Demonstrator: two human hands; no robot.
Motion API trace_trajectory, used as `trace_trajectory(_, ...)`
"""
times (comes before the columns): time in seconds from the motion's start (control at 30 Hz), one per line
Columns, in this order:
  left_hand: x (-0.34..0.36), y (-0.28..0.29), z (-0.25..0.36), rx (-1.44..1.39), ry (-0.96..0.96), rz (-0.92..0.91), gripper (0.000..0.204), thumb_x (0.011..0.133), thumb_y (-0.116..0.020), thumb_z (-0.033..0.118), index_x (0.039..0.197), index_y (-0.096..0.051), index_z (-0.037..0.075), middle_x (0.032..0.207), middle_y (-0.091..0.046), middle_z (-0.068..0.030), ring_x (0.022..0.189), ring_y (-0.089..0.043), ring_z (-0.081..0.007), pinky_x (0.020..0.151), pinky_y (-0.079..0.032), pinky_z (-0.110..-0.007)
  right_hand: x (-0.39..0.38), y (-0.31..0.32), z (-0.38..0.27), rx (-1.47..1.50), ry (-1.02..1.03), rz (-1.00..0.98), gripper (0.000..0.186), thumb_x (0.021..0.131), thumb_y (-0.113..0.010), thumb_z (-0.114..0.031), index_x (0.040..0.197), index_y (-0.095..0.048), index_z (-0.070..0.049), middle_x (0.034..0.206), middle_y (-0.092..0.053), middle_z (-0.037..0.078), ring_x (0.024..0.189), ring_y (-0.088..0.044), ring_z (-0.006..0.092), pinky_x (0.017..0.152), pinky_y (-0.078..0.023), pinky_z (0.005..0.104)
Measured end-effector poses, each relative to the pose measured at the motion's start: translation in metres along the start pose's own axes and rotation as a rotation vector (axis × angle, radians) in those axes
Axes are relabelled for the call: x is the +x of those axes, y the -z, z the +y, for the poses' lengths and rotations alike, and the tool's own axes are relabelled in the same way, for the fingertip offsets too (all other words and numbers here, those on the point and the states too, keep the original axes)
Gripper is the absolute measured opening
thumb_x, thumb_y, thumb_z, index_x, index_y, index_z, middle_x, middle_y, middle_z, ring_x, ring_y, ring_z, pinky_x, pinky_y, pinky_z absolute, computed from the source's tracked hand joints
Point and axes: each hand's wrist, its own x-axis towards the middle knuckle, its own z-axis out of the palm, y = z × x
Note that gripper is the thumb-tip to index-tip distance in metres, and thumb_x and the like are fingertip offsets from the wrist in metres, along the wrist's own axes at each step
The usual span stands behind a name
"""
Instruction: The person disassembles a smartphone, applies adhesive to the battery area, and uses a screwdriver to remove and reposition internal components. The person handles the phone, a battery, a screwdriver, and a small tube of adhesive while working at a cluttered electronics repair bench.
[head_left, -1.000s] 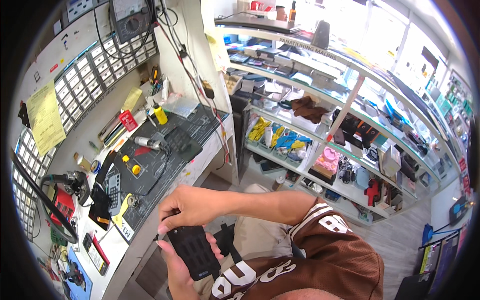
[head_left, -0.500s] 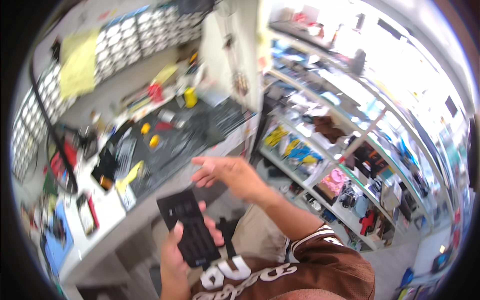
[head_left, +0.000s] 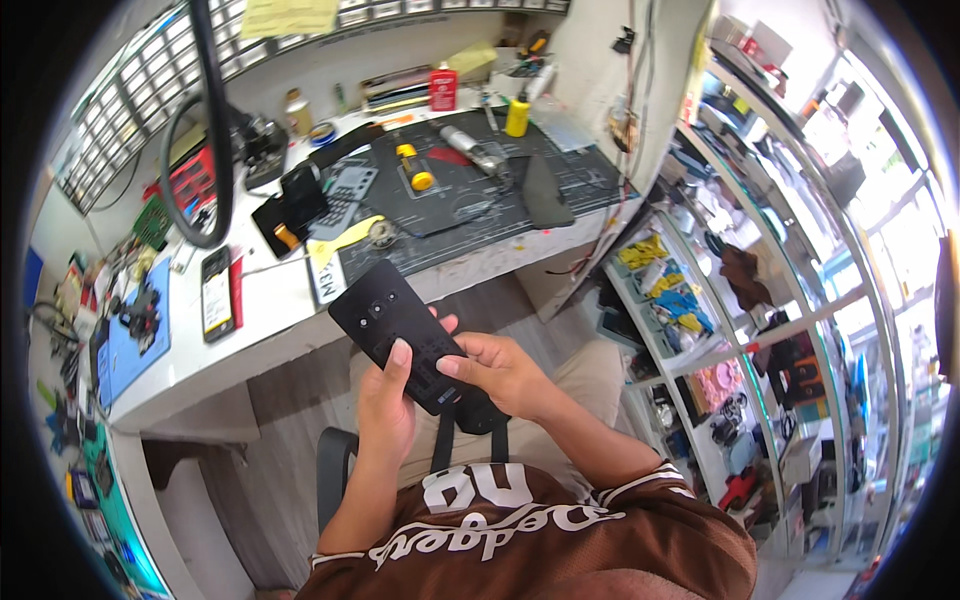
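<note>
My left hand (head_left: 388, 405) grips a black flat phone-shaped device (head_left: 405, 325) from the left and behind, thumb lying on its face and fingertips showing past its right edge. Small round holes or lenses show near its upper end. My right hand (head_left: 500, 375) is closed on the lower right edge of the same device, thumb pressed on the face. A black strapped item (head_left: 478, 420) lies in my lap just below both hands.
The workbench (head_left: 268, 320) ahead holds a dark mat (head_left: 470, 200), loose phones (head_left: 216, 290), a yellow tool (head_left: 340, 235), bottles (head_left: 517, 118) and a blue mat (head_left: 140, 365). A black curved arm (head_left: 215, 150) hangs over its left. Glass shelving (head_left: 830, 310) stands at the right.
My right hand left the device's top, opened in the air, and now grips its lower right side. My left hand kept hold. The view has turned leftward, bringing the bench toward centre.
</note>
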Motion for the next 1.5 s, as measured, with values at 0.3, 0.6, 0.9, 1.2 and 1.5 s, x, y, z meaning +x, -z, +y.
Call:
trace_trajectory(0.3,0.004,-0.015,-0.034,0.234,-0.051,-0.047,0.058,0.113,-0.05,0.045,0.143,-0.061,-0.003,0.139,-0.068,-0.0153,0.122,-0.066,-0.0209,0.104,-0.051,-0.036,-0.032,0.006,-0.013,-0.174,0.186,0.329,0.024,0.105,-0.072,-0.023,0.117,-0.069,-0.002,0.098,-0.069,-0.001,0.09,-0.06,0.0055,0.08,-0.05,0.0251)
trace_trajectory(0.6,0.018,0.034,-0.004,0.391,-0.184,-0.004,0.05,0.111,-0.055,0.036,0.14,-0.063,-0.003,0.136,-0.068,-0.0148,0.127,-0.063,-0.0226,0.114,-0.043,-0.038,0.062,0.181,-0.183,-0.988,0.373,1.137,0.039,0.103,-0.069,-0.032,0.127,-0.066,-0.001,0.094,-0.073,0.014,0.066,-0.069,0.0206,0.061,-0.054,0.0346)
trace_trajectory(0.9,0.002,0.06,0.005,0.431,-0.202,0.22,0.048,0.11,-0.056,0.037,0.132,-0.065,-0.005,0.12,-0.071,-0.0141,0.115,-0.067,-0.0223,0.105,-0.049,-0.038,0.165,0.332,-0.211,-1.182,-0.005,1.148,0.044,0.098,-0.074,-0.037,0.122,-0.071,0.0,0.112,-0.076,0.022,0.096,-0.076,0.0341,0.085,-0.059,0.0485)
trace_trajectory(1.2,0.017,0.069,0.003,0.424,-0.123,0.33,0.049,0.111,-0.055,0.038,0.129,-0.066,-0.006,0.112,-0.071,-0.014,0.108,-0.067,-0.0216,0.101,-0.05,-0.038,0.195,0.299,-0.219,-1.78,0.177,1.218,0.043,0.099,-0.069,-0.043,0.11,-0.077,-0.002,0.104,-0.077,0.022,0.101,-0.076,0.0386,0.089,-0.059,0.0512)
trace_trajectory(1.5,0.029,0.064,0.007,0.449,-0.132,0.359,0.049,0.111,-0.056,0.04,0.129,-0.066,-0.005,0.109,-0.071,-0.0134,0.104,-0.066,-0.0225,0.097,-0.049,-0.039,0.33,0.386,-0.272,-0.557,0.073,1.036,0.031,0.103,-0.062,-0.021,0.089,-0.075,0.003,0.083,-0.08,0.01,0.062,-0.071,0.0173,0.051,-0.051,0.0306)
